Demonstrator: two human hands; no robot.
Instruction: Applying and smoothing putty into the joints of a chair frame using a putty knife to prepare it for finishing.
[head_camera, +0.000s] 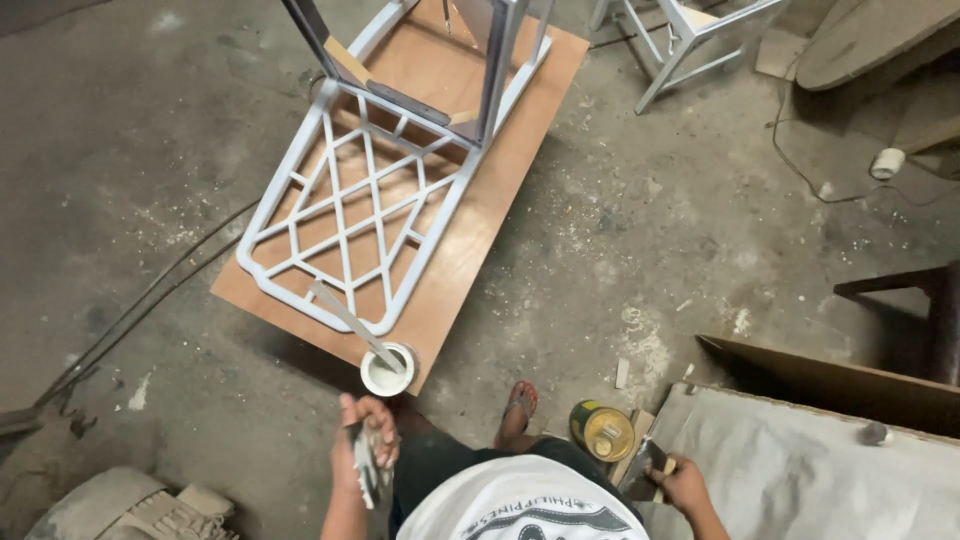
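My left hand (366, 432) grips a scraper (364, 468), just below the white cup (386, 372) on the board (470, 230) at 12 o'clock. My right hand (684, 486) holds a brush (645, 466), yellow can (603, 431) at its 10 o'clock.

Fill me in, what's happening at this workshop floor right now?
A person stands over a grey metal lattice frame lying on a brown wooden board on the concrete floor. The left hand grips a paint-smeared flat tool, apparently a scraper, beside a small white tub with a stick resting in it at the board's edge. The right hand holds another flat tool near a round yellow-lidded can. Neither hand touches the frame.
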